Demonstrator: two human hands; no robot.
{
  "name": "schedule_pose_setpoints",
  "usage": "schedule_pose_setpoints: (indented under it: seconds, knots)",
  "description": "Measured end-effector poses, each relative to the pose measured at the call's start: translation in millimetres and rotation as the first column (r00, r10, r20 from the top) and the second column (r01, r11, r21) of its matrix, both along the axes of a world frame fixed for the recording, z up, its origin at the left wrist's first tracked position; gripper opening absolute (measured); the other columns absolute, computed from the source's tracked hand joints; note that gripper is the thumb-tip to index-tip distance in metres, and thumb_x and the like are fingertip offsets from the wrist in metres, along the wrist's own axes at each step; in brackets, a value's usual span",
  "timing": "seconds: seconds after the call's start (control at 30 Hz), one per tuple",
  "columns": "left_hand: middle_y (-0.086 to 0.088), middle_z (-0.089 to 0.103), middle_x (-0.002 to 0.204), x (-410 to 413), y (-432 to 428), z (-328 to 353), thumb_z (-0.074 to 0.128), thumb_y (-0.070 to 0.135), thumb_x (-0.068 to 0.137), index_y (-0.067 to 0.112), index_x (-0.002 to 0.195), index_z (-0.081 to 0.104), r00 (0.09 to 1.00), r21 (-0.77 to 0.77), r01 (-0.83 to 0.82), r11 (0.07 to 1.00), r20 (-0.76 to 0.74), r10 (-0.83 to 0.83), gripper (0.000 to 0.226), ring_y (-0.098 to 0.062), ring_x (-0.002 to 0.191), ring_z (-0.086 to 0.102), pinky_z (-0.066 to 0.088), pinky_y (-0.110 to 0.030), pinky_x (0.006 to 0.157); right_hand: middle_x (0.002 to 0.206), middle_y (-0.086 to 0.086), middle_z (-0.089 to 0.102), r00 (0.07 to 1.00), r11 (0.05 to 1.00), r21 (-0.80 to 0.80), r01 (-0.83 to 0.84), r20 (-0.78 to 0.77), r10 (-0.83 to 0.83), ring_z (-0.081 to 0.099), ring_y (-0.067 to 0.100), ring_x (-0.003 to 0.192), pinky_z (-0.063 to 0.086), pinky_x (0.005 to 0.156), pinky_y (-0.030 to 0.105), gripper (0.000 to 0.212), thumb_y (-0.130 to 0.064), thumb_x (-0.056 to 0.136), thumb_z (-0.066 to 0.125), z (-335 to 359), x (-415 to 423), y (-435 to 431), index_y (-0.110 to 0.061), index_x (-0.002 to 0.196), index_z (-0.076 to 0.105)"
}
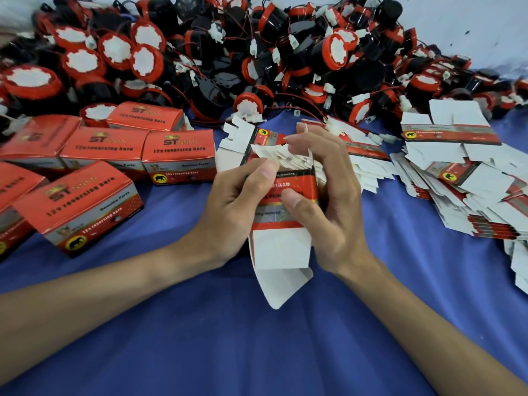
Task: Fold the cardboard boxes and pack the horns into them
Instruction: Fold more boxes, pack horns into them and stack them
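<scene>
Clearly both hands (285, 195) grip a half-folded red-and-white box (281, 241).

A half-folded red cardboard box (285, 195), white flaps open, stands before heaped red-and-black horns (228, 52) and flat boxes (457, 167).

We hold a half-formed cardboard box (285, 195) over the blue cloth (200, 324), left hand (237, 207) pinching its far flaps, right hand (325, 201) wrapped round its side w/ thumb on the red panel. Closed boxes (108, 155) sit at left, flat blanks (457, 178) at right; piled horns (228, 52) behind, approx. hundreds.
</scene>
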State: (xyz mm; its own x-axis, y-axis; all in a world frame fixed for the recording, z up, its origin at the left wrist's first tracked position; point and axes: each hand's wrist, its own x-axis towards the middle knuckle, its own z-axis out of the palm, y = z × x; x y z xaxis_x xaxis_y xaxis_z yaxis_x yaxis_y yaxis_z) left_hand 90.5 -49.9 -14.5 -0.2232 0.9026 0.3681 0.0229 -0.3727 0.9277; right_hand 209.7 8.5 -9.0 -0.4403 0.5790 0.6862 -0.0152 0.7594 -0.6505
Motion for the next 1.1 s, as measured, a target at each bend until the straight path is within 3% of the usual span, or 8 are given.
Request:
schedule_pose_setpoints:
  seconds: [0.13,0.3,0.4,0.57,0.73,0.8,0.9,1.1]
  knots:
    - [0.004,0.07,0.081,-1,0,1,0.037,0.024,0.097,0.015,0.094,0.063,0.999,-0.004,0.05,0.999,0.013,-0.05,0.028,-0.007,0.075,0.067,0.052,-0.02,0.064,0.115,0.008,0.058,0.999,0.996,-0.074,-0.046,-0.016,0.045,0.057,0.029,0.105,0.047,0.089,0.046,0.057,-0.032,0.077,0.051,0,1,-1,-0.001,0.126,0.05]
    - [0.004,0.068,0.1,-1,-1,-1,0.037,0.028,0.096,0.016,0.103,0.063,0.997,0.096,0.024,0.995,-0.069,-0.018,0.029,-0.011,0.095,0.065,0.053,-0.025,0.079,0.12,0.009,0.059,0.994,0.987,-0.122,-0.102,-0.06,0.095,0.059,0.027,0.109,0.05,0.087,0.049,0.061,-0.031,0.076,0.053,1,1,-1,-0.012,0.132,0.039]
    - [0.0,0.056,0.112,-2,2,-1,0.036,0.022,0.096,0.018,0.102,0.062,0.978,0.195,-0.064,0.979,-0.185,0.101,0.028,-0.015,0.111,0.056,0.047,-0.036,0.096,0.114,0.007,0.06,0.997,0.989,-0.129,-0.066,-0.047,0.06,0.06,0.023,0.102,0.05,0.085,0.043,0.063,-0.033,0.077,0.052,0,-1,0,0.001,0.129,0.047]
    - [-0.01,0.067,0.084,-2,1,0,0.04,0.025,0.095,0.006,0.092,0.061,0.999,-0.048,0.054,0.997,0.009,-0.054,0.029,-0.016,0.078,0.066,0.054,-0.025,0.068,0.102,0.006,0.066,0.997,0.979,-0.188,-0.072,-0.037,0.066,0.063,0.017,0.09,0.05,0.075,0.029,0.053,-0.033,0.079,0.049,-3,1,1,0.0,0.119,0.058]
    - [-0.027,0.056,0.106,-3,5,3,0.049,0.047,0.089,-0.003,0.104,0.05,0.989,-0.1,0.145,0.984,0.005,-0.146,0.052,-0.023,0.095,0.062,0.052,-0.033,0.079,0.101,0.005,0.067,0.996,0.972,-0.224,-0.072,-0.061,0.06,0.063,0.015,0.092,0.047,0.078,0.026,0.048,-0.034,0.077,0.049,-2,0,1,-0.007,0.116,0.06]
    - [-0.012,0.06,0.102,-5,4,3,0.064,0.06,0.075,0.004,0.102,0.049,0.982,-0.087,0.187,0.979,-0.007,-0.188,0.064,-0.01,0.091,0.064,0.052,-0.025,0.077,0.105,0.011,0.067,0.995,0.972,-0.223,-0.071,-0.081,0.054,0.063,0.024,0.098,0.049,0.083,0.036,0.049,-0.034,0.077,0.048,-2,-1,2,-0.005,0.114,0.062]
    - [0.009,0.066,0.093,-3,-2,1,0.065,0.034,0.073,0.013,0.105,0.045,0.961,-0.066,0.276,0.959,0.056,-0.272,0.043,-0.007,0.086,0.067,0.054,-0.021,0.071,0.104,0.014,0.067,0.992,0.966,-0.241,-0.09,-0.113,0.065,0.063,0.027,0.099,0.049,0.084,0.038,0.045,-0.032,0.077,0.048,-2,1,2,-0.005,0.109,0.064]
    - [0.015,0.064,0.083,3,-5,1,0.056,0.028,0.081,0.018,0.093,0.044,0.982,0.074,0.148,0.986,0.111,-0.155,0.021,-0.002,0.075,0.064,0.052,-0.018,0.063,0.091,0.014,0.067,0.987,0.957,-0.263,-0.125,-0.134,0.092,0.063,0.029,0.086,0.049,0.076,0.036,0.039,-0.031,0.079,0.047,0,-4,1,-0.003,0.099,0.065]
